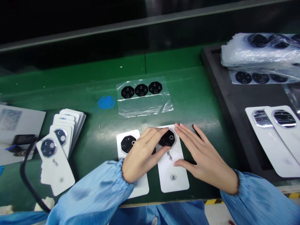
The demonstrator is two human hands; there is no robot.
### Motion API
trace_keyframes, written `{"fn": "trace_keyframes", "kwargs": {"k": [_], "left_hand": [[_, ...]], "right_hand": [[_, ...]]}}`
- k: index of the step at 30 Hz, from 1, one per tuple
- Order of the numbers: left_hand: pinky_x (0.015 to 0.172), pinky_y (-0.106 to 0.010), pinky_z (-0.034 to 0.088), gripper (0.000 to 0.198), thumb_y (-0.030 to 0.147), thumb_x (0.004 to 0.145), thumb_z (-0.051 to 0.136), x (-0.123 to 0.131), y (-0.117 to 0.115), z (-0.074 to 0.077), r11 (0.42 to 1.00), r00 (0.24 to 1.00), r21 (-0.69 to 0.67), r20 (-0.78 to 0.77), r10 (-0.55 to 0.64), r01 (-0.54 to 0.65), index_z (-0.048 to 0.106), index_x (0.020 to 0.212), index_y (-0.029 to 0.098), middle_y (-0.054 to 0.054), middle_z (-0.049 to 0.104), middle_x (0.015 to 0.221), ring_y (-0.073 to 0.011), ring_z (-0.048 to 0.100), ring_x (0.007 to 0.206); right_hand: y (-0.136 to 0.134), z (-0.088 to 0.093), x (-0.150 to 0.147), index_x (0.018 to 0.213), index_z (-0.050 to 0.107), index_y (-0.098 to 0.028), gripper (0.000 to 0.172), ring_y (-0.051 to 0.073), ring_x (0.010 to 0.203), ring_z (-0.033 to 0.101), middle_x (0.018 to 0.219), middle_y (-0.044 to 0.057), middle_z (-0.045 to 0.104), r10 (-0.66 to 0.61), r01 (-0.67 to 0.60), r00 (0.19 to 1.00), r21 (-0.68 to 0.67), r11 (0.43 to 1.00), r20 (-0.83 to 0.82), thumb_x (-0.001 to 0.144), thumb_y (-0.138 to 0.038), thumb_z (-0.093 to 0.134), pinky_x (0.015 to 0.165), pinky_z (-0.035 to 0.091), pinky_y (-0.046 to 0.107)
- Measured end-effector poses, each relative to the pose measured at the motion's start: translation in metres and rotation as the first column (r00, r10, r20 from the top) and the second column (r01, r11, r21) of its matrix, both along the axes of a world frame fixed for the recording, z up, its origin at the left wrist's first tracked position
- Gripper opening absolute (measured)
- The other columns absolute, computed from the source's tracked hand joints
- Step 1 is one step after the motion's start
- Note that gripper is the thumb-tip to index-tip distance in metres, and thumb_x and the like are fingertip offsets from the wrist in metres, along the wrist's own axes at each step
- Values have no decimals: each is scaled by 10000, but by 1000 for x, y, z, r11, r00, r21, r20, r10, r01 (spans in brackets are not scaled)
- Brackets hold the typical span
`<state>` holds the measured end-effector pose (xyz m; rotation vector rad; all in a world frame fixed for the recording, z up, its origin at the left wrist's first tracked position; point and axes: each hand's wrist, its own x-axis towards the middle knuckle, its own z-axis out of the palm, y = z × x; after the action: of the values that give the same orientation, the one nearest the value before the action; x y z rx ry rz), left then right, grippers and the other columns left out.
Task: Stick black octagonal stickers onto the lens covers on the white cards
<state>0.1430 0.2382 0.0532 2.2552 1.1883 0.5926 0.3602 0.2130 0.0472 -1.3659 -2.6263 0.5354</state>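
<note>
Green work belt runs across the frame, with a dark grey tray on its right side. Upper right on the tray: plastic-wrapped sheets of black octagonal pieces. Lower right on the tray: two white cards with silver-rimmed octagons, overlapping.

Upper middle of the belt: clear plastic sleeve holding three black octagons, blue smudge just left of it. Left side: fanned stack of white cards with dark octagons, one loose card leaning off the front. Far left: printed sheet with a code-like patch. Black cable crosses the lower left.

Bottom middle: two white cards side by side, each with a black octagon. Left hand, blue sleeve on, lies flat and open over the left card, partly covering its octagon, fingers reaching across to the right card. Right hand, also sleeved, open with fingers spread, thumb on the right card, no grip. Right card's octagon sits between the hands, dark print below it
</note>
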Motion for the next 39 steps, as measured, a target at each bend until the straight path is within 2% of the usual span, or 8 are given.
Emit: {"fn": "trace_keyframes", "kwargs": {"k": [9,13,18,24,29,33,39], "left_hand": [[860,-278,453,438,234,868,633,4,-3,4,999,999,-32,-21,24,-24,492,1271,133,-41,602,1011,-152,515,960],[862,-282,450,454,206,861,640,8,-2,6,998,998,-42,-32,48,-49,480,1282,152,-34,609,1054,-154,514,963],[843,-282,461,436,179,858,635,11,-4,11,996,994,-60,-88,64,-69,488,1269,152,-28,602,994,-162,517,943],[834,-304,481,419,142,846,635,13,-3,15,997,994,-55,-93,50,-55,491,1238,160,-31,605,1015,-178,528,943],[829,-318,496,404,147,836,649,13,0,15,998,994,-35,-100,39,-43,507,1214,164,-34,624,1009,-187,552,943],[834,-314,500,408,160,827,665,13,2,13,999,994,-26,-96,44,-47,514,1207,165,-33,632,1010,-183,560,949],[839,-297,495,400,166,817,681,13,4,12,999,996,-21,-77,43,-45,525,1185,159,-30,633,1014,-172,560,952]], "right_hand": [[1,-1,0,1511,106,-110,833,173,1445,101,1579,52,133,6,-6,1000,7,1000,-2,928,-553,504,1205,56,417],[0,0,-1,1510,114,-109,811,175,1446,98,1579,54,133,6,-6,1000,2,1000,-4,934,-532,500,1205,56,420],[0,1,-1,1508,125,-104,791,186,1446,103,1577,62,143,7,-7,1000,3,1000,-10,941,-513,496,1204,70,437],[0,1,-1,1505,127,-98,812,192,1444,115,1573,72,159,0,0,1000,-8,1000,-28,921,-473,550,1206,67,439],[0,2,-1,1511,74,-111,892,190,1438,152,1563,75,203,-31,28,998,-55,998,-53,887,-446,616,1207,92,433],[0,3,-3,1514,71,-129,865,215,1429,189,1554,88,231,-42,36,996,-72,997,-75,900,-438,596,1198,132,473],[1,2,-3,1512,81,-111,856,194,1435,163,1562,72,208,-30,27,998,-52,998,-51,915,-489,564,1207,86,439]]}}
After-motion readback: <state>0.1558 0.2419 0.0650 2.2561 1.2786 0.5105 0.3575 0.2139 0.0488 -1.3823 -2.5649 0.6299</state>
